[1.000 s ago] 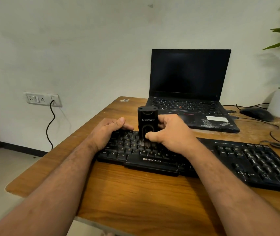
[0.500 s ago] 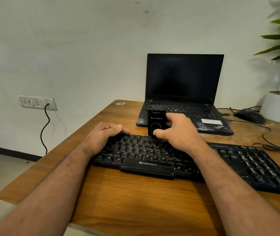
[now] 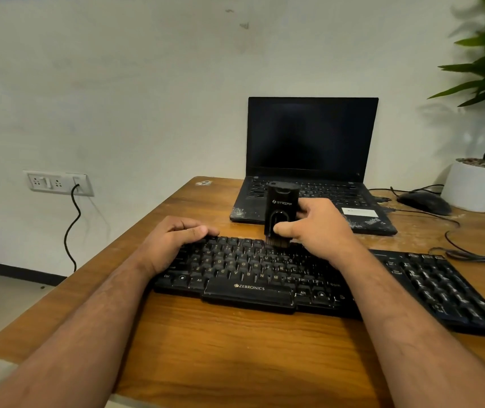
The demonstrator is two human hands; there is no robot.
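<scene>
Your brush has gone from the mid rows up to the keyboard's top row, bristles on the keys, R hand wrapped tight round it. L hand, fingers curled, grips the far-left edge. Prob. the last row to sweep.

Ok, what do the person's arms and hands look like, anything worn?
The left forearm and right forearm are bare to the picture's lower edge; no sleeve shows. The left hand and right hand are bare too: no gloves, watch or wristband, no ring on fingers in view.
</scene>
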